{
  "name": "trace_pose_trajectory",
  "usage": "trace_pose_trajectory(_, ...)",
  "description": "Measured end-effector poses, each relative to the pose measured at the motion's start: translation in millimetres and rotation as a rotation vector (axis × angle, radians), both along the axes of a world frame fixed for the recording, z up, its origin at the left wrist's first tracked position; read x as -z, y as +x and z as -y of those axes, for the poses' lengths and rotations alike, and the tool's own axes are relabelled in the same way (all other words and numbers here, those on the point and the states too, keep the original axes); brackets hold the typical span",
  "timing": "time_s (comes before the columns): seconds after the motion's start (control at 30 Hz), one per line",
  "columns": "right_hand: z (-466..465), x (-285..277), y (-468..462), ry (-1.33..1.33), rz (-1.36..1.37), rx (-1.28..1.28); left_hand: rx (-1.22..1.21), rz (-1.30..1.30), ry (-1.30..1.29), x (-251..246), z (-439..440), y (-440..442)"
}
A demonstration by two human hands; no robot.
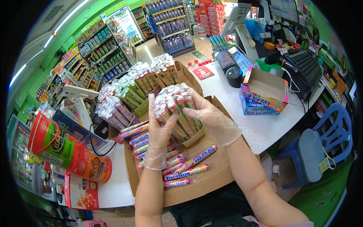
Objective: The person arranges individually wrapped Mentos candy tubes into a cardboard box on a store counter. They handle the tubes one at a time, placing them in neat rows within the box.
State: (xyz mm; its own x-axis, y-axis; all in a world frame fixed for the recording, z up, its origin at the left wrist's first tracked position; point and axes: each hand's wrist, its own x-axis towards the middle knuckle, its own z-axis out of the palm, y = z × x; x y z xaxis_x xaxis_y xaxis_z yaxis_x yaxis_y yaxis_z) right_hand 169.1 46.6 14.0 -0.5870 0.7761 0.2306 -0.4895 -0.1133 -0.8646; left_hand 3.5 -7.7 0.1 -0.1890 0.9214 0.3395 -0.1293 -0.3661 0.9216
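Both hands wear clear plastic gloves. My left hand [158, 133] and my right hand [210, 116] grip opposite sides of a bundle of wrapped candy sticks [181, 119], which stands upright in a small green box base [195, 137]. The bundle is over a shallow cardboard tray [198, 184]; whether it rests on the tray I cannot tell. Mentos rolls [185, 173] lie loose in the tray below and left of my hands. Behind stand more bundles: purple sticks [120, 115], green sticks [132, 98] and brown sticks [166, 75], with clear twisted wrapper tops.
On the white counter [227, 105], an opened Mentos box [263, 93] sits at right, near a round black device [234, 76]. Red and green snack buckets [54, 139] and a red-white box [82, 193] stand left. A blue plastic chair [312, 153] is at right.
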Motion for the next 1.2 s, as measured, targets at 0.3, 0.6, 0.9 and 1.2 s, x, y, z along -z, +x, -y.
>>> trace_pose_trajectory(0.3, -4.7, 11.0, -6.1, 0.043, -0.004, 0.032, 0.018, -0.022, -0.009, -1.3, 0.4, 3.6)
trace_pose_trajectory(0.6, -17.5, 17.7, 3.3, 0.151, 0.151, -0.061, 0.115, 0.010, -0.058, -1.3, 0.8, 4.9)
trace_pose_trajectory(0.9, -11.8, 25.4, -9.9, 0.226, 0.144, 0.089, 0.061, -0.112, -0.030, -3.2, -5.2, -0.2)
trace_pose_trajectory(1.2, 2.6, 3.4, 0.0, -0.001, 0.080, -0.016, 0.061, -0.046, -0.141, 6.9, -7.7, -9.1)
